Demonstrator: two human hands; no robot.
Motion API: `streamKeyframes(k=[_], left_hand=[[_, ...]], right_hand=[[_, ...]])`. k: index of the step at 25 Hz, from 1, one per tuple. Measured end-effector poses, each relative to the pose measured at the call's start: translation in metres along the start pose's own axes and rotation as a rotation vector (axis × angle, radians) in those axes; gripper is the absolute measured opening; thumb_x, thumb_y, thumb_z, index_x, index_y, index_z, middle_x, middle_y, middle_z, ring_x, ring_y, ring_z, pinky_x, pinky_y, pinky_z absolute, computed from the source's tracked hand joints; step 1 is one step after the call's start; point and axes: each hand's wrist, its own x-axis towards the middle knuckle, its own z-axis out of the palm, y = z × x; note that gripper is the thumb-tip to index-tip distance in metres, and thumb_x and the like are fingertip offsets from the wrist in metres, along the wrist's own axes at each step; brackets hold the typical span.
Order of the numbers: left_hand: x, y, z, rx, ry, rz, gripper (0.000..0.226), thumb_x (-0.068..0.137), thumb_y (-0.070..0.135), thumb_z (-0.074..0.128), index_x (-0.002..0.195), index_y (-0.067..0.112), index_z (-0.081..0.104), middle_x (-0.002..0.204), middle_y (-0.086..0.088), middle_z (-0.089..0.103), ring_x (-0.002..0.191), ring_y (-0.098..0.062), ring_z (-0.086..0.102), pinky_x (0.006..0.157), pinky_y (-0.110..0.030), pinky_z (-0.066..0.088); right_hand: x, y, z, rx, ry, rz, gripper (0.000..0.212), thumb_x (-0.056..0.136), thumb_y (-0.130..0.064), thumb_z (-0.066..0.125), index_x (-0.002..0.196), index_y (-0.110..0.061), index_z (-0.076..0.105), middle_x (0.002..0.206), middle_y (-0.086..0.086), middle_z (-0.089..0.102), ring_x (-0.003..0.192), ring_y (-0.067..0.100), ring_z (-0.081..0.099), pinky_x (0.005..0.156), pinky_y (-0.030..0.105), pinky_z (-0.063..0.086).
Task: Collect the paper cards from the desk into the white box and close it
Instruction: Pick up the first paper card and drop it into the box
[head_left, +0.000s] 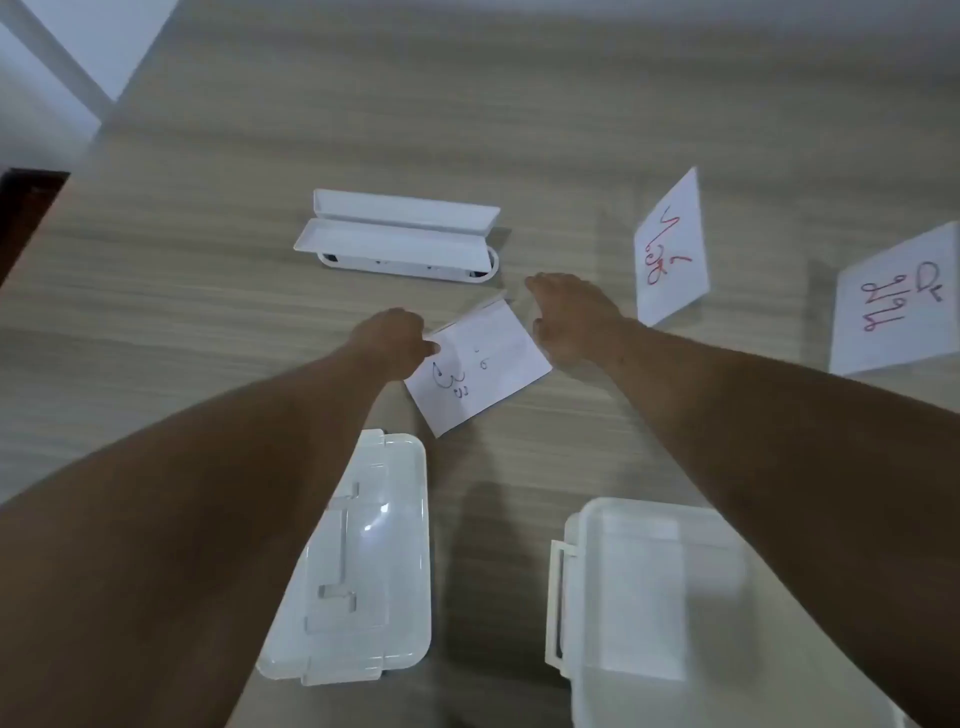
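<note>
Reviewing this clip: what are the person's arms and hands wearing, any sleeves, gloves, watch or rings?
Nothing visible. Both forearms are bare up to the frame edge, with no sleeves or cuffs in view. The left hand and right hand have no gloves, and no watch, bracelet or ring shows, though the fingers are slightly blurred.

Left arm: bare, reaching from the lower left of the frame toward the centre; left hand (392, 343) curling closed, fingers pinching a paper edge. Right arm: bare, extending from the right edge toward the centre; right hand (571, 317) hovering palm-down, fingers loosely spread, gripping nothing.
</note>
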Motion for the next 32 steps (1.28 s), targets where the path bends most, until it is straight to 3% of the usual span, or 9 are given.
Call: streamKeyframes(k=[5, 8, 13, 17, 20, 23, 26, 28, 32], left_hand=[[0.009, -0.015, 0.029, -0.126, 0.111, 0.008, 0.029, 0.091, 0.015, 0.053, 0.118, 0.013, 0.064, 0.118, -0.018, 0.062, 0.111, -0.038, 0.060, 0.090, -0.040, 0.048], [0.016, -0.022, 0.034, -0.242, 0.212, -0.003, 0.031, 0.090, 0.006, 0.048, 0.111, 0.012, 0.071, 0.112, -0.016, 0.064, 0.108, -0.036, 0.060, 0.085, -0.035, 0.046], [0.012, -0.023, 0.010, -0.536, 0.211, 0.005, 0.022, 0.084, 0.002, 0.056, 0.090, 0.011, 0.075, 0.089, -0.002, 0.071, 0.081, -0.017, 0.063, 0.075, -0.024, 0.048], [-0.009, -0.004, -0.024, -1.085, 0.030, 0.015, 0.014, 0.089, -0.002, 0.056, 0.087, 0.007, 0.067, 0.078, -0.007, 0.065, 0.069, -0.021, 0.061, 0.061, -0.031, 0.056], [-0.034, 0.017, -0.035, -1.287, 0.039, 0.010, 0.023, 0.087, -0.009, 0.056, 0.090, 0.010, 0.067, 0.094, -0.009, 0.068, 0.088, -0.025, 0.067, 0.078, -0.036, 0.060], [-0.070, 0.047, -0.039, -1.167, 0.046, 0.125, 0.050, 0.077, -0.020, 0.046, 0.110, 0.011, 0.067, 0.107, -0.005, 0.071, 0.104, -0.019, 0.067, 0.094, -0.034, 0.050], [-0.122, 0.085, -0.046, -1.213, 0.095, 0.279, 0.036, 0.082, -0.003, 0.066, 0.114, 0.013, 0.067, 0.101, 0.004, 0.074, 0.090, -0.006, 0.071, 0.080, -0.017, 0.055], [-0.148, 0.105, -0.049, -1.312, 0.097, 0.313, 0.031, 0.083, 0.008, 0.072, 0.114, 0.008, 0.069, 0.101, 0.001, 0.075, 0.087, -0.007, 0.074, 0.074, -0.016, 0.058], [-0.195, 0.138, -0.038, -1.384, 0.132, 0.301, 0.030, 0.086, 0.008, 0.069, 0.116, 0.001, 0.066, 0.100, -0.004, 0.074, 0.080, -0.011, 0.074, 0.067, -0.023, 0.060]], right_hand=[[0.021, -0.015, 0.030, 0.077, -0.068, -0.011, 0.052, 0.085, -0.015, 0.049, 0.137, -0.017, 0.038, 0.136, 0.006, 0.046, 0.124, 0.032, 0.044, 0.097, 0.044, 0.039], [0.033, -0.016, 0.038, 0.100, -0.070, 0.028, 0.047, 0.091, -0.020, 0.048, 0.137, -0.018, 0.041, 0.138, 0.007, 0.046, 0.125, 0.031, 0.045, 0.098, 0.048, 0.042], [0.033, -0.016, 0.019, 0.552, -0.040, 0.231, 0.015, 0.088, -0.024, 0.063, 0.092, -0.011, 0.069, 0.095, 0.006, 0.070, 0.083, 0.023, 0.064, 0.072, 0.032, 0.052], [-0.009, 0.005, -0.025, 0.858, -0.145, 0.314, 0.015, 0.088, -0.016, 0.067, 0.094, -0.002, 0.068, 0.075, 0.014, 0.069, 0.057, 0.021, 0.064, 0.052, 0.025, 0.056], [-0.050, 0.025, -0.048, 0.971, -0.108, 0.423, 0.018, 0.086, 0.000, 0.055, 0.096, -0.002, 0.069, 0.071, 0.019, 0.066, 0.054, 0.025, 0.064, 0.055, 0.033, 0.059], [-0.104, 0.042, -0.067, 1.042, -0.049, 0.501, 0.022, 0.082, -0.001, 0.050, 0.092, 0.001, 0.069, 0.066, 0.016, 0.063, 0.050, 0.022, 0.059, 0.051, 0.028, 0.056], [-0.161, 0.054, -0.082, 1.075, -0.038, 0.495, 0.021, 0.083, -0.003, 0.048, 0.086, -0.001, 0.069, 0.069, 0.016, 0.062, 0.054, 0.023, 0.058, 0.053, 0.028, 0.057], [-0.190, 0.058, -0.085, 1.106, -0.016, 0.505, 0.023, 0.085, -0.007, 0.049, 0.090, -0.001, 0.071, 0.074, 0.015, 0.064, 0.060, 0.022, 0.061, 0.058, 0.030, 0.058], [-0.249, 0.066, -0.091, 1.321, 0.158, 0.502, 0.040, 0.088, -0.046, 0.052, 0.109, -0.016, 0.070, 0.102, 0.001, 0.070, 0.096, 0.020, 0.064, 0.092, 0.039, 0.049]])
